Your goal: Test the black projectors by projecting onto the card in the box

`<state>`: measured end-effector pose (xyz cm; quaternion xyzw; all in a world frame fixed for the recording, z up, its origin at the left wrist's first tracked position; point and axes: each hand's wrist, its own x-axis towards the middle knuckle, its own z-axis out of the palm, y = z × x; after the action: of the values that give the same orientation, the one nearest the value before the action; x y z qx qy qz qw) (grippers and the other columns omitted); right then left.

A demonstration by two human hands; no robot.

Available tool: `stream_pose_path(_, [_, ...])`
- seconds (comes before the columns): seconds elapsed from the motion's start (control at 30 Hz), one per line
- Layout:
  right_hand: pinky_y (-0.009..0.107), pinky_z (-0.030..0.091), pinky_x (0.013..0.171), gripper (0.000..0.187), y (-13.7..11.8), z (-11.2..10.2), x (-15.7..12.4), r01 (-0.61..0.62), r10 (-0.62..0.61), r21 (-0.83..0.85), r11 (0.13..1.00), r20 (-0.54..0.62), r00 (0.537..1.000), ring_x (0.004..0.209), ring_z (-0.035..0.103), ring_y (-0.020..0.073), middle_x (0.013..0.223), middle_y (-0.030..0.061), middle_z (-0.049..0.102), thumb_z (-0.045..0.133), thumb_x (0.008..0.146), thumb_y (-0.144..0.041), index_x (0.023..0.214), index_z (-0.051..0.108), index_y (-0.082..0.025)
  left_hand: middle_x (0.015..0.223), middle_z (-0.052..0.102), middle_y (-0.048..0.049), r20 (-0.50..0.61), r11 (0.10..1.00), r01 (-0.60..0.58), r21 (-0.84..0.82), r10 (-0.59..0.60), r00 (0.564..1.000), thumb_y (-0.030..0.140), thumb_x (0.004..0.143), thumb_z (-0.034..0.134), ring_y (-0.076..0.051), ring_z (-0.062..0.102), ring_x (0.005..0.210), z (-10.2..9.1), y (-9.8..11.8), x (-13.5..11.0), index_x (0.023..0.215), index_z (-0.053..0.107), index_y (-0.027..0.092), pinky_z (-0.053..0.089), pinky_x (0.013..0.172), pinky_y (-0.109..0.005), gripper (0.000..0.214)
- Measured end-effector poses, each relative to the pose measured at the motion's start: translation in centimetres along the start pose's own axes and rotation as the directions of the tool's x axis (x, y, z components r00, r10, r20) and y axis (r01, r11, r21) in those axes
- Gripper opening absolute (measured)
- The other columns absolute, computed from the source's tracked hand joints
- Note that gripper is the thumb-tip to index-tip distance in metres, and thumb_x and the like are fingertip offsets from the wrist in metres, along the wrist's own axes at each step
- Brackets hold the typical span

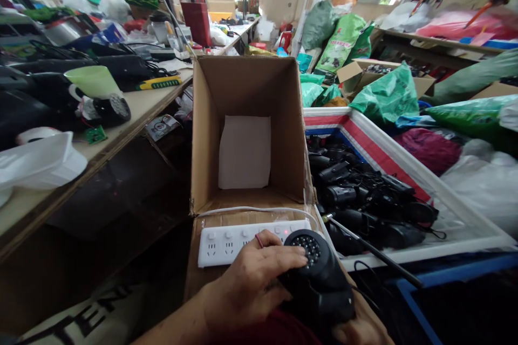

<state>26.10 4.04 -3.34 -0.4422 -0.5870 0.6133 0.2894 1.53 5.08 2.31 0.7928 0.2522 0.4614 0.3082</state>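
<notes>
My left hand [253, 283] is wrapped over a black flashlight-like device [319, 280] with a round face of small LEDs, held low in front of me. My right hand [360, 329] grips the same device from below at the picture's bottom edge; its fingers are mostly hidden. Just beyond lies a white power strip [226, 242] with several sockets and a red lit switch, resting on a cardboard flap. Behind it stands an open cardboard box [206, 135] with a white sheet [245, 152] inside.
A bin lined with red-white-blue woven plastic [376, 145] at right holds several black devices and cables. Green and clear plastic bags [388, 97] pile up beyond it. A cluttered workbench [133, 113] runs along the left with a green cup [94, 81].
</notes>
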Motion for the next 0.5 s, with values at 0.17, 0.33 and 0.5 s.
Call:
stream_pose_path(0.17, [0.045, 0.050, 0.088, 0.034, 0.0, -0.1, -0.4, 0.022, -0.021, -0.002, 1.000, 0.016, 1.000, 0.105, 0.058, 0.0220, 0.125, 0.0082, 0.055, 0.055, 0.090, -0.034, 0.120, 0.054, -0.019, 0.105, 0.073, -0.0123, -0.020, 0.998, -0.036, 0.044, 0.037, 0.999, 0.016, 0.085, 0.064, -0.019, 0.067, 0.094, -0.3, 0.3, 0.3, 0.107, 0.059, 0.019, 0.047, 0.090, -0.035, 0.023])
stream_pose_path(0.33, [0.044, 0.049, 0.089, 0.033, 0.5, 0.0, -1.1, 0.039, -0.039, -0.013, 0.999, -0.006, 0.999, 0.107, 0.057, 0.0222, 0.126, 0.0080, 0.054, 0.055, 0.090, -0.034, 0.121, 0.054, -0.021, 0.110, 0.070, -0.0131, 0.037, 0.999, -0.013, 0.045, 0.011, 0.999, 0.015, 0.086, 0.061, -0.019, 0.066, 0.094, -0.3, 0.3, 0.3, 0.113, 0.055, 0.019, 0.046, 0.090, -0.036, 0.028])
stream_pose_path(0.5, [0.043, 0.050, 0.087, 0.033, 1.2, -0.3, -1.3, 0.043, -0.043, -0.030, 0.999, -0.005, 0.999, 0.104, 0.058, 0.0213, 0.124, 0.0079, 0.056, 0.055, 0.090, -0.034, 0.119, 0.054, -0.020, 0.104, 0.072, -0.0109, -0.040, 0.999, -0.030, 0.026, 0.031, 0.999, 0.007, 0.083, 0.063, -0.017, 0.067, 0.094, 0.2, 0.3, 0.0, 0.108, 0.057, 0.018, 0.044, 0.092, -0.033, 0.028])
